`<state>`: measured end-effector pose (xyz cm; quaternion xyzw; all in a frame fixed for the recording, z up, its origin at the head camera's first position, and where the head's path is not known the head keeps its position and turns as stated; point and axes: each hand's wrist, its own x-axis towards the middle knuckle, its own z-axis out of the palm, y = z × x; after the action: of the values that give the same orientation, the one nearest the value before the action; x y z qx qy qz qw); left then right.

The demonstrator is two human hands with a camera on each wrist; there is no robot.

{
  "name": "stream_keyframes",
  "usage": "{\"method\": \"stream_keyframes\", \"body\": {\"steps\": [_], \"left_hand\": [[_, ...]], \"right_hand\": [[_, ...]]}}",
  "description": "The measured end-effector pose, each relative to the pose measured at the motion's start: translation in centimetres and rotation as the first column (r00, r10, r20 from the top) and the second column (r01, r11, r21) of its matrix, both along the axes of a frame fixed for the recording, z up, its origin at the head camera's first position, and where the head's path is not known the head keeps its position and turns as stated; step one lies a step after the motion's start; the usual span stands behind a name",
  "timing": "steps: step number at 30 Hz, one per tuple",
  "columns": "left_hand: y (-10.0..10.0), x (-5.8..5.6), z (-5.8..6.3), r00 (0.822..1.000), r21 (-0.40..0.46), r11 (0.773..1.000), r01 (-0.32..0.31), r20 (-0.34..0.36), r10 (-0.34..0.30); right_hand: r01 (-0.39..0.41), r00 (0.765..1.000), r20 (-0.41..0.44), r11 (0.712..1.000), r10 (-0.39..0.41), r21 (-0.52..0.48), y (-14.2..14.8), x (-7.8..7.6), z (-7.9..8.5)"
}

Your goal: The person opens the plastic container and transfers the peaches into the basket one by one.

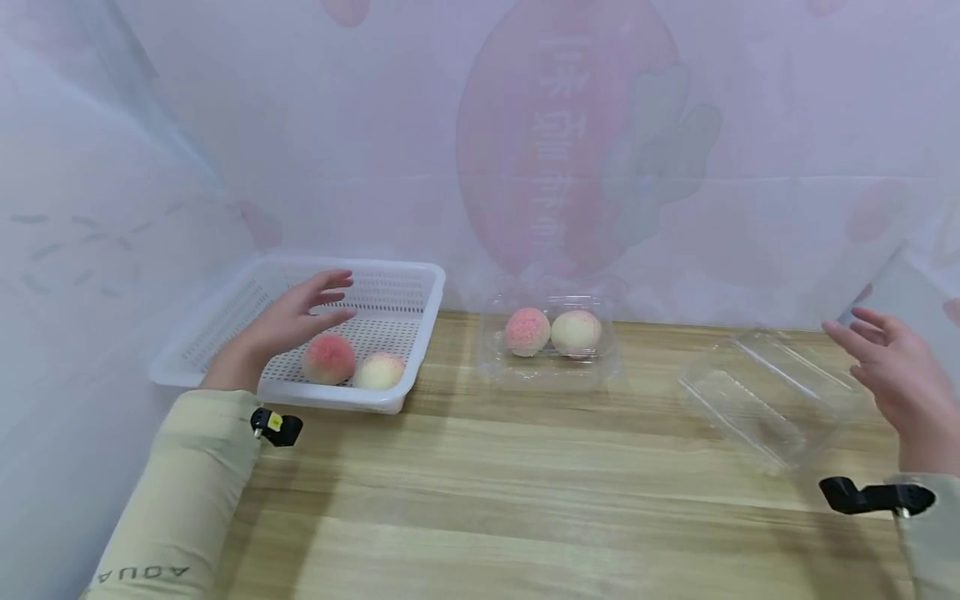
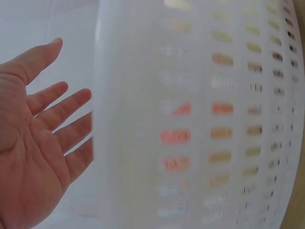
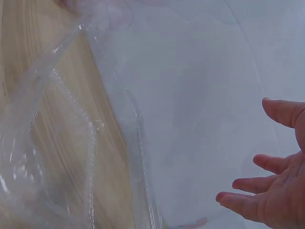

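My left hand (image 1: 288, 321) hovers over the white perforated basket (image 1: 431, 333) with its fingers loosely spread, holding nothing. Inside the basket lie a pink-red peach (image 1: 329, 358) and a cream, pink-tinged peach (image 1: 379, 372). In the left wrist view the palm shows bare behind the basket's slotted wall. On the right, my right hand (image 1: 896, 362) is held up beside the clear plastic clamshell box (image 1: 772, 400); its fingers are apart and grip nothing. A second clear plastic box (image 1: 551, 371) at the back middle holds a pink peach (image 1: 527, 332) and a cream peach (image 1: 576, 333).
A wood-grain table (image 1: 525, 500) bears the basket and both boxes. Pale printed cloth (image 1: 360, 150) hangs behind and at the sides, close to the table's back edge. Both wrists carry small black camera mounts.
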<state>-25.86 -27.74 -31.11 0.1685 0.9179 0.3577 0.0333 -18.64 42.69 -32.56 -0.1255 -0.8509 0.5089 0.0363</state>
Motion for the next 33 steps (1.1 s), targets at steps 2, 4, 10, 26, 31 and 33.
{"method": "stream_keyframes", "body": {"steps": [2,4,10,26,31,33], "left_hand": [[0.7,-0.1,0.1,1.0,0.029,1.0,-0.008,0.001,0.008],[1.5,-0.3,0.2,1.0,0.05,0.998,-0.023,0.007,0.023],[3.9,-0.6,0.5,0.999,0.115,0.993,-0.01,0.035,0.006],[11.4,-1.0,-0.3,0.999,0.296,0.955,0.012,-0.044,0.001],[13.9,-0.6,-0.4,0.999,0.311,0.95,0.025,-0.035,-0.015],[14.9,-0.6,-0.7,1.0,0.324,0.946,0.02,-0.026,-0.012]], "right_hand": [[-0.023,1.0,0.011,1.0,0.023,-0.012,-0.7,-0.5,0.5],[-0.062,0.998,0.017,0.998,0.062,-0.033,-1.4,-1.1,1.0],[-0.179,0.983,0.02,0.974,0.184,-0.141,-3.9,-2.6,1.6],[-0.295,0.955,-0.015,0.939,0.297,-0.177,-10.9,-5.2,1.0],[-0.326,0.945,-0.03,0.927,0.327,-0.185,-12.6,-5.7,0.6],[-0.337,0.941,-0.036,0.924,0.336,-0.18,-13.2,-5.8,0.3]]}}
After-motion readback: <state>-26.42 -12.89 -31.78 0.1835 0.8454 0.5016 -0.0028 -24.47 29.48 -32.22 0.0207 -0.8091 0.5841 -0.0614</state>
